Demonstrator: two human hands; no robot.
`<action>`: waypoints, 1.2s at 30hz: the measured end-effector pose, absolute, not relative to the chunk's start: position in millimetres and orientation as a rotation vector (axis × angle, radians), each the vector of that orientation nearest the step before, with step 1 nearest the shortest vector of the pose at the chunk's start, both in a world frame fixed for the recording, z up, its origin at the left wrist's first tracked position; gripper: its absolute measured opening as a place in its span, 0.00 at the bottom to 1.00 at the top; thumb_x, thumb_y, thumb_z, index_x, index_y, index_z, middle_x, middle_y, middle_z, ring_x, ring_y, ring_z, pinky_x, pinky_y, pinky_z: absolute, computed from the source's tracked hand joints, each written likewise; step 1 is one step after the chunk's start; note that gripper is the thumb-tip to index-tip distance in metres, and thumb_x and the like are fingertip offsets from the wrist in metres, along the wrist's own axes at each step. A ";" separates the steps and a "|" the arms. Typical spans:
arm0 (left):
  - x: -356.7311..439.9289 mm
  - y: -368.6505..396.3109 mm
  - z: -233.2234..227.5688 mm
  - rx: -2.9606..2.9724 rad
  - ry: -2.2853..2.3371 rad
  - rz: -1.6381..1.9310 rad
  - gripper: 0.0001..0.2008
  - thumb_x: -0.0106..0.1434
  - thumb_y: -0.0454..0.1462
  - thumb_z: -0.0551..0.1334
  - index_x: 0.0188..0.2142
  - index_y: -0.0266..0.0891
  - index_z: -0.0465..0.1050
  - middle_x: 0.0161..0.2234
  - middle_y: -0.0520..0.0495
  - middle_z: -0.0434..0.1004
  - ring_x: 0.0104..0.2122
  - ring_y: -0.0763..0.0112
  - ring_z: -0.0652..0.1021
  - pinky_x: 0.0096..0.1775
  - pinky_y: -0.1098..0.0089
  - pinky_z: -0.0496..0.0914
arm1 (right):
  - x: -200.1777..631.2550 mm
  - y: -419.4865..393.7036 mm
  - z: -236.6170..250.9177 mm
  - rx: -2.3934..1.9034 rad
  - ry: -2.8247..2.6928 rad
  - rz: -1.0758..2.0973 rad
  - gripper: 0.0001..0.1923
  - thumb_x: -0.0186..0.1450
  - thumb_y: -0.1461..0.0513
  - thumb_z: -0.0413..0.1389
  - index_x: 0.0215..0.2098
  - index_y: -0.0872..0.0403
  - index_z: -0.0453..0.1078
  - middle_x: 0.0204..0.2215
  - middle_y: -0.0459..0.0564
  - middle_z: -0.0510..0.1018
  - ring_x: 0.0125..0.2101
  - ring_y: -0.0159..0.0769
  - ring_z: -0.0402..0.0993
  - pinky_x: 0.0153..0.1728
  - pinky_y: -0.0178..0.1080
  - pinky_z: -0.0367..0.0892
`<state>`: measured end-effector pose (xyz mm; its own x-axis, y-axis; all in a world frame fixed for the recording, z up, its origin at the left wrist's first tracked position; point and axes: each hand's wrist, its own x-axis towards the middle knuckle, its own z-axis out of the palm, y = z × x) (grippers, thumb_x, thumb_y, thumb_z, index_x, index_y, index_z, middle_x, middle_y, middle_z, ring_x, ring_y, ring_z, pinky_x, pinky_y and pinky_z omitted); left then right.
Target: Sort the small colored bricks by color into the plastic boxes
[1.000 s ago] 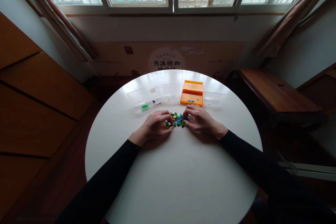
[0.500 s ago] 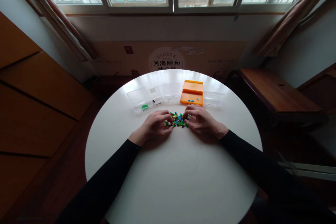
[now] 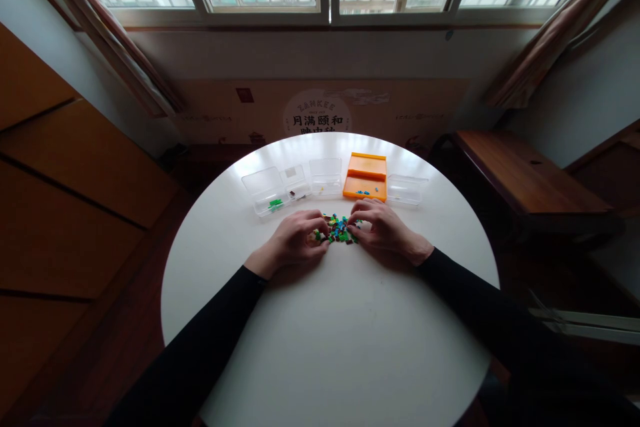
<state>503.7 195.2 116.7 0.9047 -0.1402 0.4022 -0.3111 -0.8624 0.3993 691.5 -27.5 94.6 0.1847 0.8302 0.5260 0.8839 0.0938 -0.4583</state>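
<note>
A small heap of toy building bricks [image 3: 339,230], in green, blue, brown and yellow, lies on the white round table [image 3: 350,333]. My left hand [image 3: 300,235] rests at the heap's left edge with curled fingers. Its thumb and forefinger are apart, and some bricks show in the gap. Over the right edge of the heap is my right hand [image 3: 383,230], its thumb and forefinger bent toward the bricks with a small gap between the tips. I see no brick gripped in either hand, though the curled fingers hide part of the heap.
Behind the heap stand open boxes in a row: a clear box [image 3: 265,190] with green bricks, a clear box [image 3: 296,183] with dark pieces, another clear box [image 3: 325,177], an orange box [image 3: 365,177] with blue bricks, and a clear box [image 3: 407,190]. A wooden desk [image 3: 530,173] stands right.
My right hand has shifted very slightly left, with its fingertips a little lower at the heap. My left hand and the boxes look the same.
</note>
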 end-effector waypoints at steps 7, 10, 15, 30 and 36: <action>504.2 195.1 115.6 2.599 -0.333 0.508 0.04 0.63 0.35 0.69 0.38 0.44 0.80 0.40 0.47 0.82 0.38 0.63 0.82 0.43 0.65 0.74 | 693.9 -25.6 92.6 -1.694 -1.638 -0.104 0.02 0.72 0.62 0.67 0.39 0.48 0.81 0.41 0.50 0.83 0.40 0.42 0.79 0.44 0.45 0.73; 504.1 195.3 115.1 2.615 -0.326 0.512 0.04 0.63 0.35 0.70 0.38 0.45 0.80 0.40 0.47 0.82 0.38 0.64 0.82 0.43 0.65 0.75 | 694.7 -24.9 92.3 -1.658 -1.591 -0.075 0.02 0.72 0.62 0.67 0.40 0.49 0.81 0.41 0.50 0.83 0.40 0.42 0.79 0.44 0.45 0.74; 503.8 195.9 115.2 2.605 -0.328 0.512 0.04 0.63 0.35 0.69 0.39 0.44 0.80 0.39 0.47 0.82 0.38 0.64 0.81 0.43 0.64 0.74 | 696.9 -24.1 90.5 -1.625 -1.529 -0.039 0.02 0.73 0.60 0.66 0.40 0.49 0.81 0.40 0.50 0.83 0.39 0.41 0.79 0.43 0.46 0.75; 503.9 196.7 115.1 2.588 -0.314 0.481 0.03 0.64 0.37 0.69 0.38 0.44 0.80 0.41 0.46 0.83 0.40 0.62 0.82 0.44 0.64 0.75 | 718.6 -24.5 98.3 -1.821 -1.051 -0.444 0.09 0.78 0.57 0.60 0.41 0.51 0.79 0.40 0.53 0.79 0.34 0.42 0.73 0.38 0.47 0.73; 504.4 197.3 113.9 2.591 -0.314 0.483 0.03 0.64 0.37 0.69 0.38 0.44 0.80 0.41 0.46 0.83 0.41 0.62 0.83 0.44 0.64 0.74 | 731.9 -28.2 92.4 -1.891 -0.874 -0.419 0.12 0.78 0.55 0.59 0.44 0.52 0.80 0.41 0.52 0.81 0.30 0.38 0.70 0.36 0.46 0.71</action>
<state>504.4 197.3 113.9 0.9114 -0.1323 0.3898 -0.3026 -0.8573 0.4164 731.9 -28.2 92.4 0.6821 0.3912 0.6178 0.7267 -0.2683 -0.6324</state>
